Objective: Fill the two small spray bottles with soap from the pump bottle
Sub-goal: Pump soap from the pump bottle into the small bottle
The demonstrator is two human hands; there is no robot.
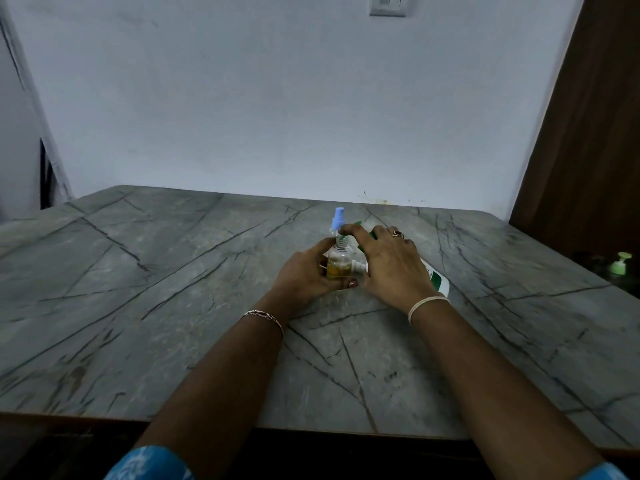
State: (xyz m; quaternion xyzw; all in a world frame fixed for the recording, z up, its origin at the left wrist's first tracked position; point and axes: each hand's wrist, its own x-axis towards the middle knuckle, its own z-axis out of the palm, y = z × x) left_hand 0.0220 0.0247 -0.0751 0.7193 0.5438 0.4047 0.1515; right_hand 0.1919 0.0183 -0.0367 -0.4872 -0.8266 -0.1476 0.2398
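Observation:
A small clear spray bottle (337,265) with yellow liquid in its lower part stands mid-table, and my left hand (304,271) is wrapped around its left side. Its neck appears uncapped, and a small white piece shows beside it by my right palm. Right behind it stands the second small bottle (337,220) with a blue spray cap on. My right hand (391,265) lies over the tilted white and green pump bottle (438,280), its index finger stretched to the front bottle's neck. The hand hides most of the pump head; only green bits show.
The grey marble-patterned table (173,306) runs to a pale wall. A dark bottle with a light-green pump (620,266) stands at the far right edge. A brown door panel (588,133) rises on the right. The near table edge lies just under my forearms.

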